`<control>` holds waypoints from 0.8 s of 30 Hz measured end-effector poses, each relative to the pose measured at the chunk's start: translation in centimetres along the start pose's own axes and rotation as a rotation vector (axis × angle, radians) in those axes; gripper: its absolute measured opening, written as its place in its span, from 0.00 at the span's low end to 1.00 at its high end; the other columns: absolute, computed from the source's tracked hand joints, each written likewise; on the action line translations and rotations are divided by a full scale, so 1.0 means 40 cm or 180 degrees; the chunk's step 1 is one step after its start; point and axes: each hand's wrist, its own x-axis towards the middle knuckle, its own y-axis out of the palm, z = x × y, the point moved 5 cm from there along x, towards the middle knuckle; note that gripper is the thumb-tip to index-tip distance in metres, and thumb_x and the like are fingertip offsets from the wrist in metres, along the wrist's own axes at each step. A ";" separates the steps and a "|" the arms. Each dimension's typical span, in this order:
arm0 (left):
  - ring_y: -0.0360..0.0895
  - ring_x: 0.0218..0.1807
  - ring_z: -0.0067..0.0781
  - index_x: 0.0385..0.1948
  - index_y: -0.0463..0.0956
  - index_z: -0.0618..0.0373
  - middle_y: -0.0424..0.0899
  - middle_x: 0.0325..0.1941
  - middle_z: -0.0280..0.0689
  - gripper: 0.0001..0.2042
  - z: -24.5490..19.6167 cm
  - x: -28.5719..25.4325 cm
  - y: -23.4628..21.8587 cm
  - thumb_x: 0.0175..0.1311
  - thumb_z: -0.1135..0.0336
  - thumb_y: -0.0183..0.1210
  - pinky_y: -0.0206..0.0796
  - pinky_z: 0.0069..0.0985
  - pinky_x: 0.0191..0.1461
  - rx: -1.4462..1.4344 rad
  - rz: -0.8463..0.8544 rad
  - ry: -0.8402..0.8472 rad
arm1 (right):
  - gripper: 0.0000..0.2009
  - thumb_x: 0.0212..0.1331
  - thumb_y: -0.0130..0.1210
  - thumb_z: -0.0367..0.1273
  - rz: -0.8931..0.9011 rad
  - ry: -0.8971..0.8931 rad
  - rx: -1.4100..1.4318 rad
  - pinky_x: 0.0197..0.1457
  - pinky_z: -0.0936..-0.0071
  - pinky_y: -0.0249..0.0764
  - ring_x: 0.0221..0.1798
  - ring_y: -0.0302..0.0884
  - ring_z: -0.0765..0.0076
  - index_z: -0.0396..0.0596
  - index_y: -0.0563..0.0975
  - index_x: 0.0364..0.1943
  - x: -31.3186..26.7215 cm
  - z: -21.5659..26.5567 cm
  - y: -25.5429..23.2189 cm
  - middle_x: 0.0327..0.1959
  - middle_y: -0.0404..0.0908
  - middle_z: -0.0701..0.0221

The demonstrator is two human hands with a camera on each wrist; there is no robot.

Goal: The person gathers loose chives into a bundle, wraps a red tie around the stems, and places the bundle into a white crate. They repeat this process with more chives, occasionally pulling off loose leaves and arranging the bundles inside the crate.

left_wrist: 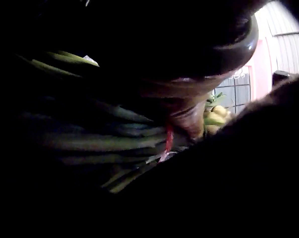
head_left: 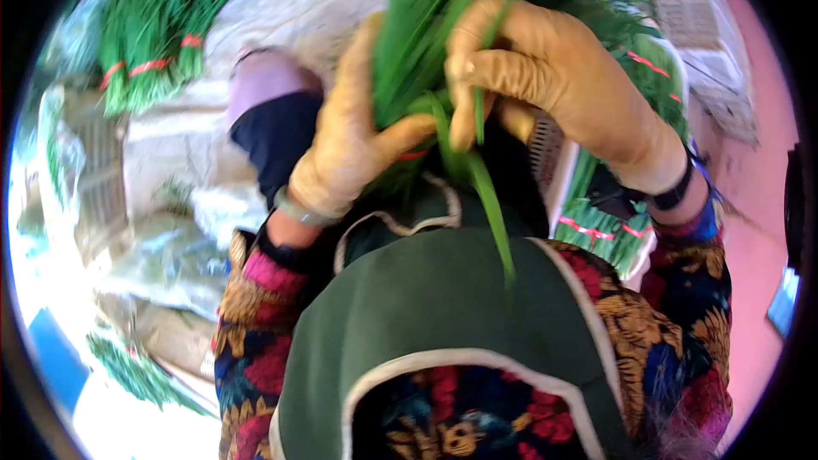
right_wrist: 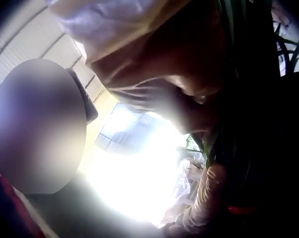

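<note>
My left hand, in a tan glove, holds a bunch of long, flat-leaved greens upright in front of the apron. A red tie circles the bunch near its base in the left wrist view. On the other side, my gloved right hand has its fingers curled and pinches a long green leaf, whose end hangs down over the green apron. The right wrist view is mostly dark, with the right glove across its top; the lower bunch is in shadow there.
Red-tied bundles of greens lie at the upper left on pale sacking. To the right, more tied bundles fill a white crate. Clear plastic bags lie at the left, and a pale basket stands at the upper right.
</note>
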 end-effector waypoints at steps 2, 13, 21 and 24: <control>0.67 0.65 0.37 0.70 0.51 0.65 0.68 0.64 0.47 0.43 0.017 0.000 0.003 0.52 0.72 0.69 0.60 0.32 0.68 -0.0575 -0.0011 -0.0533 | 0.09 0.66 0.51 0.34 0.0015 -0.0217 0.0071 0.23 0.82 0.64 0.21 0.71 0.82 0.43 0.76 0.33 -0.008 0.054 -0.011 0.23 0.80 0.71; 0.62 0.67 0.42 0.70 0.51 0.62 0.62 0.67 0.48 0.44 -0.006 -0.005 -0.020 0.51 0.65 0.69 0.56 0.37 0.70 -0.0486 -0.0213 -0.0909 | 0.10 0.66 0.54 0.35 -0.0734 -0.0841 0.0237 0.32 0.78 0.71 0.29 0.75 0.77 0.41 0.76 0.40 -0.155 0.025 -0.035 0.30 0.77 0.72; 0.80 0.52 0.41 0.60 0.68 0.62 0.83 0.48 0.47 0.38 0.022 0.003 -0.047 0.51 0.45 0.69 0.68 0.36 0.59 -0.0416 0.0091 -0.1333 | 0.16 0.52 0.55 0.30 -0.0265 0.0264 -0.0019 0.17 0.84 0.63 0.14 0.67 0.79 0.43 0.70 0.45 -0.097 0.061 0.018 0.17 0.74 0.71; 0.80 0.49 0.38 0.56 0.71 0.62 0.84 0.46 0.45 0.35 0.104 0.007 -0.037 0.53 0.44 0.67 0.70 0.33 0.55 -0.1122 -0.0009 -0.1122 | 0.13 0.55 0.52 0.26 0.0506 0.0731 -0.0106 0.21 0.82 0.66 0.18 0.72 0.78 0.43 0.70 0.45 0.028 0.159 0.179 0.22 0.77 0.69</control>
